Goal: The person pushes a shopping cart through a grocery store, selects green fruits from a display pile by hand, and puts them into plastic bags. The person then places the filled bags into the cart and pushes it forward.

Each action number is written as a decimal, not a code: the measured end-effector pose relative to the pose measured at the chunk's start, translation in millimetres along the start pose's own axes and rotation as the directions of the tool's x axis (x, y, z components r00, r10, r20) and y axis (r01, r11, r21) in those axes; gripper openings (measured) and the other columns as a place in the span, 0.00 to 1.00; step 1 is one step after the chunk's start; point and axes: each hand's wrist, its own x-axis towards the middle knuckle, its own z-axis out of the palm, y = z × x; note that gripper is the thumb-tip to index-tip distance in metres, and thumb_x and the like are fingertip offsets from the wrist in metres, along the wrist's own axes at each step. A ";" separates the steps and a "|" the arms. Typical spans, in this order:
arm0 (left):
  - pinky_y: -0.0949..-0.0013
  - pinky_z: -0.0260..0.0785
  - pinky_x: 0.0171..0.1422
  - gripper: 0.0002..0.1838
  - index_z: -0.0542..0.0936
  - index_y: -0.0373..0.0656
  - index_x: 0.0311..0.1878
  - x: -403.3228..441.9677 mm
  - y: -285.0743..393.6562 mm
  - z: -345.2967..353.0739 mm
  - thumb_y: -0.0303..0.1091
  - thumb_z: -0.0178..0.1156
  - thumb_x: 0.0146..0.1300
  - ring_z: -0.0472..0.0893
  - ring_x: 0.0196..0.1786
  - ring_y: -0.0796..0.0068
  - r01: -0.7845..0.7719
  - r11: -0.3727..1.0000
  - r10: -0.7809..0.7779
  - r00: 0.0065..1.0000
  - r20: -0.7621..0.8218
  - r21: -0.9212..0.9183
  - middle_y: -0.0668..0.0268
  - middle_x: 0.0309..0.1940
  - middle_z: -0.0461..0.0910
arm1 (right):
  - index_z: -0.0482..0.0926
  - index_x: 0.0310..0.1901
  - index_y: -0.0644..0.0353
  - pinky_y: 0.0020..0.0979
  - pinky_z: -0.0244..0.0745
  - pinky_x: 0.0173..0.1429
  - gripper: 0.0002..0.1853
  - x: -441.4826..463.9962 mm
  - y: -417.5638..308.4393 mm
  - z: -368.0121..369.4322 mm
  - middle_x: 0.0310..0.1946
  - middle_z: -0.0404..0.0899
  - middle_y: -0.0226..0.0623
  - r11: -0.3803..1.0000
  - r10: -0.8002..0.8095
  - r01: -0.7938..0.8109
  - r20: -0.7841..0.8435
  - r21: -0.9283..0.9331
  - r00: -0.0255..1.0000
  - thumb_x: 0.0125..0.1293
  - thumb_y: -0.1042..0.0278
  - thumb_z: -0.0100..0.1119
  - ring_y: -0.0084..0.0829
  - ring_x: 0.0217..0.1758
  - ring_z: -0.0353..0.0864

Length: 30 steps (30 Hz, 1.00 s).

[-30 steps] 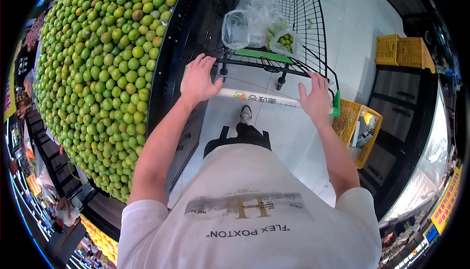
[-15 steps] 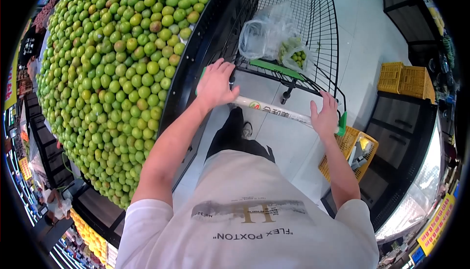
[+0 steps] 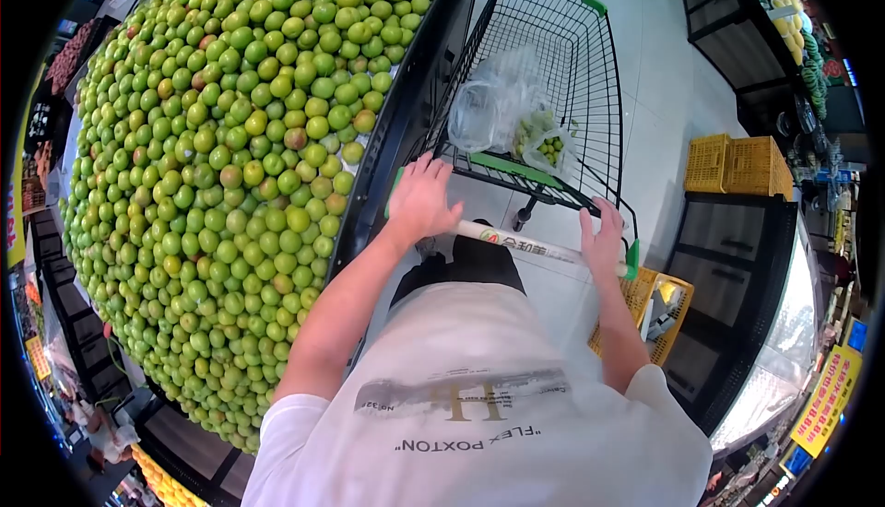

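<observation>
My left hand [image 3: 424, 199] rests over the left end of the cart's white handle bar [image 3: 521, 243], its fingers curled over it and the thumb along the bar. Near the green right end of the same bar, my right hand [image 3: 603, 238] is wrapped round it. In front of the bar is the black wire shopping cart [image 3: 590, 78] with green corners. Inside the basket, a clear plastic bag [image 3: 477, 115] lies beside a bag of small green fruit [image 3: 551, 148].
A big heap of green fruit [image 3: 230, 175] fills a black-edged display [image 3: 406, 101] close on the left of the cart. Yellow crates [image 3: 733, 165] sit on a black cabinet [image 3: 724, 249] at the right. A lower yellow crate [image 3: 660, 318] stands near my right forearm.
The whole view has shifted, with more of the cart's front end and the fruit heap now showing. Both hands have stayed on the handle bar.
</observation>
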 end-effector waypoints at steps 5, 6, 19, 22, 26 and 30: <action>0.51 0.57 0.80 0.39 0.75 0.36 0.67 16.6 4.2 -5.4 0.49 0.68 0.54 0.65 0.77 0.52 0.033 0.999 -0.033 0.999 -0.001 -0.005 0.53 0.67 0.75 | 0.78 0.63 0.61 0.40 0.68 0.71 0.24 90.4 -42.3 69.2 0.62 0.78 0.47 0.912 -0.166 0.093 0.152 0.400 0.974 0.70 0.58 0.65 0.45 0.67 0.75; 0.51 0.57 0.80 0.39 0.75 0.36 0.67 20.1 4.7 -5.4 0.49 0.68 0.54 0.65 0.77 0.52 0.024 1.000 -0.024 1.000 0.008 -0.014 0.54 0.67 0.75 | 0.78 0.63 0.61 0.40 0.68 0.71 0.24 113.4 -37.6 90.2 0.62 0.78 0.47 0.902 -0.201 0.117 0.164 0.415 0.966 0.70 0.58 0.65 0.45 0.67 0.75; 0.51 0.60 0.79 0.38 0.74 0.40 0.67 38.7 14.8 -19.7 0.49 0.68 0.55 0.64 0.78 0.54 0.120 0.993 -0.118 0.991 0.066 -0.022 0.59 0.67 0.74 | 0.61 0.79 0.58 0.39 0.64 0.76 0.46 206.2 32.4 302.4 0.71 0.72 0.54 0.824 0.105 -0.509 0.815 0.250 0.569 0.65 0.50 0.73 0.44 0.75 0.71; 0.51 0.59 0.78 0.38 0.74 0.40 0.67 50.2 17.9 -16.7 0.49 0.67 0.55 0.63 0.78 0.53 0.086 0.995 -0.084 0.996 0.042 -0.051 0.59 0.68 0.74 | 0.58 0.81 0.55 0.39 0.63 0.77 0.48 207.4 35.9 332.2 0.72 0.71 0.55 0.799 0.033 -0.495 0.798 0.340 0.602 0.64 0.51 0.73 0.44 0.75 0.70; 0.52 0.59 0.79 0.38 0.74 0.39 0.67 63.4 22.1 -15.3 0.49 0.66 0.55 0.63 0.78 0.52 0.101 0.993 -0.099 0.994 0.042 -0.055 0.58 0.68 0.73 | 0.54 0.82 0.54 0.37 0.67 0.74 0.51 221.9 20.0 332.4 0.70 0.72 0.57 0.807 -0.089 -0.403 0.763 0.432 0.641 0.63 0.53 0.74 0.44 0.73 0.73; 0.52 0.59 0.79 0.38 0.74 0.39 0.67 72.5 23.2 -12.3 0.49 0.66 0.54 0.63 0.78 0.52 0.105 0.993 -0.105 0.994 0.015 -0.059 0.57 0.68 0.73 | 0.59 0.80 0.59 0.38 0.71 0.71 0.47 232.3 21.2 348.0 0.65 0.77 0.59 0.781 -0.153 -0.365 0.723 0.506 0.674 0.64 0.53 0.73 0.45 0.69 0.78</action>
